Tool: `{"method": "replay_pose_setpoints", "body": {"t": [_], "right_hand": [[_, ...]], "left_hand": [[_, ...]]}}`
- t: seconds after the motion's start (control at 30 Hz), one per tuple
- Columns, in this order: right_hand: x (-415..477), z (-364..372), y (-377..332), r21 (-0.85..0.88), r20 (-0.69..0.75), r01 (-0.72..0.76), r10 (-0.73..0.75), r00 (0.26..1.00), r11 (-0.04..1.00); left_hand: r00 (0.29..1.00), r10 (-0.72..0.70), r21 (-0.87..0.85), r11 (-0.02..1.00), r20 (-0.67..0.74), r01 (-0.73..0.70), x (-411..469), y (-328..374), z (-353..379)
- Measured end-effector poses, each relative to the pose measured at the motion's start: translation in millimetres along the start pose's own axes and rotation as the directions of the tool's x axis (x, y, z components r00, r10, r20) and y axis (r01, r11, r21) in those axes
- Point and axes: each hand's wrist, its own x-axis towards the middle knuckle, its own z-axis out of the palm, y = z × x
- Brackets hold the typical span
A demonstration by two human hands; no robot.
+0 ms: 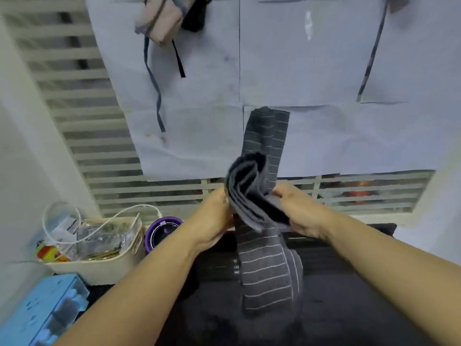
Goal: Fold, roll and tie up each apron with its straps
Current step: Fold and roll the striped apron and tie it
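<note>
Head view, near to far. Nearest me, both bare forearms reach in over a dark work surface (336,308), with a pale blue box (42,313) at the lower left corner. The grey striped apron (267,270), folded into a long narrow band, trails down onto this surface and rises between the hands. The left hand (217,221) grips the band from the left, thumb on the layered edge; its other fingers are hidden behind the cloth. The right hand (296,211) pinches the same stack of folds from the right, fingers curled over it. Above the hands the band loops and stands upward. Left of the hands I see a cream basket (104,268) of small packets, a white cable (99,226) arching over it, and a purple round object (163,232) just beside it. Beyond is a white slatted grille (74,121) overlaid with pale paper sheets (299,71). Farthest, a beige rolled apron (159,21) lies at the top, its straps (154,91) trailing toward me
</note>
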Motion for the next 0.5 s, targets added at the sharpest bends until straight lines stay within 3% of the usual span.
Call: {"method": "replay_pose_setpoints", "body": {"t": [0.07,0.13,0.23,0.33,0.43,0.5], "right_hand": [[-2,3,-14,-0.006,-0.067,0.126,-0.126,0.99,0.992],[-5,4,-24,-0.003,-0.165,0.212,-0.209,0.964,0.977],[-7,3,-29,-0.024,-0.258,0.29,-0.286,0.923,0.957],[-12,11,-33,-0.028,-0.244,0.312,-0.309,0.919,0.95],[-18,16,-35,-0.151,-0.198,0.33,-0.356,0.913,0.932],[-28,13,-40,-0.417,-0.131,0.376,-0.464,0.876,0.828]], "left_hand": [[1.0,-0.024,-0.124,0.992,-0.015,0.022,0,9,-1],[0.992,-0.1,-0.253,0.96,0.082,0.118,-5,8,-7],[0.934,-0.246,-0.164,0.942,0.261,0.294,-28,5,0],[0.919,-0.238,-0.194,0.932,0.314,0.307,-41,2,8],[0.951,-0.193,-0.252,0.934,0.24,0.254,-50,8,17],[0.988,-0.13,-0.198,0.97,0.079,0.143,-55,7,21]]}}
